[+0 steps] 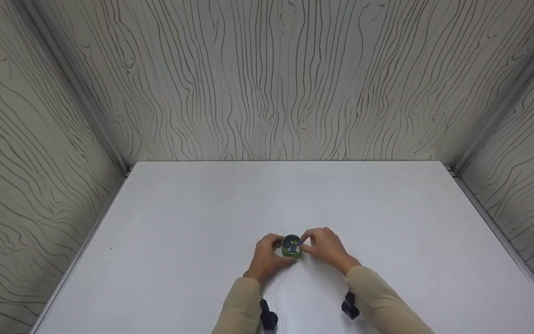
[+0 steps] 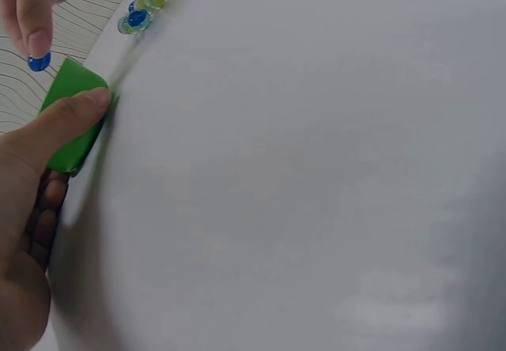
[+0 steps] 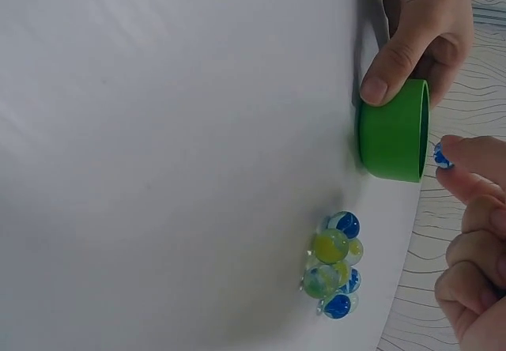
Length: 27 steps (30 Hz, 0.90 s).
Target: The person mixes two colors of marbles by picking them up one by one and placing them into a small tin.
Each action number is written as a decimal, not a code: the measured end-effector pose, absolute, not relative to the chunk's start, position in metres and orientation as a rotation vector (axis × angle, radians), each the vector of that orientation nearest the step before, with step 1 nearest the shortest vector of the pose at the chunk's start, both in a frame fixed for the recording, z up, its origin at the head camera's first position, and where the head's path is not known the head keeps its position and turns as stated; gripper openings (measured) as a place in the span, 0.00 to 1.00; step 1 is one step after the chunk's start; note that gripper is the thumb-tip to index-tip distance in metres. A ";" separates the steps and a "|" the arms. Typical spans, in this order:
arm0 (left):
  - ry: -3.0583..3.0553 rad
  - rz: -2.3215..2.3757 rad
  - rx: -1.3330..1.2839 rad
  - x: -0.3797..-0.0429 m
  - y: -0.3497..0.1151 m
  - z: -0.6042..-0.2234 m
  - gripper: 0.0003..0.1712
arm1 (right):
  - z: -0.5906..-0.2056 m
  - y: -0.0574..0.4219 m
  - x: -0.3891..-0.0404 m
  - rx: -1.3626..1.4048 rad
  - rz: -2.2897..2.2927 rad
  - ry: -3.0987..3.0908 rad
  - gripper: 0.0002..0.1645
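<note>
A small round green cup (image 3: 393,133) stands on the white table. My left hand (image 1: 267,260) grips its side, with the thumb (image 2: 79,110) along the wall. Glassy marbles (image 1: 293,248) lie inside the cup in the head view. Between thumb and finger, my right hand (image 1: 326,248) pinches a blue marble (image 3: 442,156) just beyond the cup's rim. Beside the cup, a cluster of several clear marbles (image 3: 330,247) with blue and yellow swirls rests on the table. My right hand hides that cluster in the head view.
The white table (image 1: 193,218) has wood-grain panels (image 1: 267,93) behind it and on both sides. Dark wrist straps (image 1: 268,320) hang at both forearms. A tiny dark speck (image 1: 111,248) marks the table's left part.
</note>
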<state>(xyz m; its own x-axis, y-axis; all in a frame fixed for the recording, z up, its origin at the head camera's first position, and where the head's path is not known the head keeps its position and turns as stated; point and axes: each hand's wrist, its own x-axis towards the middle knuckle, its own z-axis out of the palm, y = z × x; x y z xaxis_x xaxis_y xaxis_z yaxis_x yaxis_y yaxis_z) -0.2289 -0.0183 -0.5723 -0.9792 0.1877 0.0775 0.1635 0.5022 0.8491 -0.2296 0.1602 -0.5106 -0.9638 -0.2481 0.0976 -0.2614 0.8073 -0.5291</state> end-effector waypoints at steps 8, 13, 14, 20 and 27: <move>2.717 1.523 0.345 -0.229 -0.018 -0.572 0.29 | -0.510 0.158 -0.230 0.404 0.886 -2.959 0.06; 2.726 1.526 0.355 -0.229 -0.018 -0.573 0.29 | -0.511 0.157 -0.230 0.389 0.894 -2.965 0.06; 2.726 1.527 0.356 -0.229 -0.018 -0.574 0.29 | -0.511 0.157 -0.230 0.389 0.895 -2.966 0.06; 2.742 1.519 0.354 -0.228 -0.017 -0.573 0.29 | -0.512 0.157 -0.230 0.403 0.910 -2.964 0.07; 2.731 1.514 0.342 -0.227 -0.018 -0.571 0.29 | -0.515 0.159 -0.232 0.452 0.888 -2.948 0.06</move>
<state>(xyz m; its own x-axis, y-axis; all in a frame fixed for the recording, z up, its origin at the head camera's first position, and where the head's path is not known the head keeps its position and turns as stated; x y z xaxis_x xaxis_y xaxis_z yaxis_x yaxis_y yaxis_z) -0.2272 -0.0178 -0.5713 -0.9762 0.1897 0.1048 0.1894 0.5115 0.8382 -0.2317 0.1589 -0.5145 -0.9574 -0.2666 0.1108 -0.2834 0.7952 -0.5361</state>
